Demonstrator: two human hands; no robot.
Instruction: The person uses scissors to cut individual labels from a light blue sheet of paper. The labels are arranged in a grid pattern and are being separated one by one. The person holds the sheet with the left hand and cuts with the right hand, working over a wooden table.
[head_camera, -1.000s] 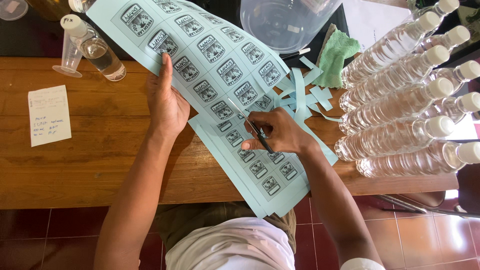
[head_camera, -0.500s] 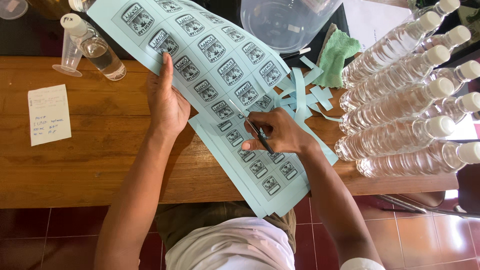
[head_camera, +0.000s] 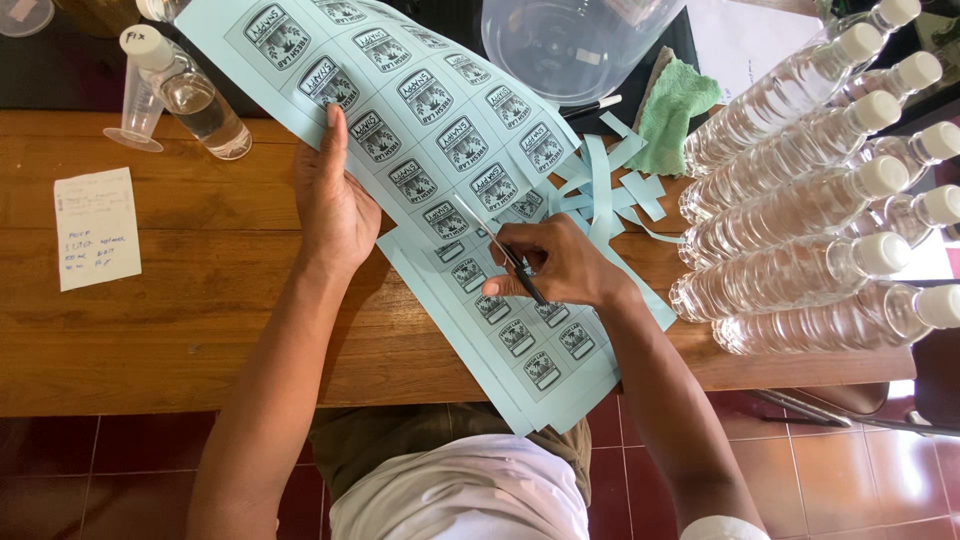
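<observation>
A large pale blue sheet of printed labels (head_camera: 420, 130) lies slanted across the wooden table (head_camera: 180, 310). My left hand (head_camera: 335, 195) holds the sheet's left edge, fingers on top of it. My right hand (head_camera: 555, 262) grips a pair of scissors (head_camera: 500, 250) whose blades cut into the sheet between two rows of labels. More label sheets (head_camera: 525, 350) lie underneath and hang over the table's front edge. Cut blue paper strips (head_camera: 605, 185) are piled just beyond my right hand.
Several clear capped water bottles (head_camera: 800, 200) lie stacked at the right. A small clear bottle (head_camera: 195, 95) and a plastic cup (head_camera: 135, 110) stand at the back left, near a white handwritten note (head_camera: 97, 228). A clear plastic bowl (head_camera: 570, 40) and green cloth (head_camera: 675, 110) sit behind.
The scissors have advanced slightly along the cut. Both hands stay nearly where they were.
</observation>
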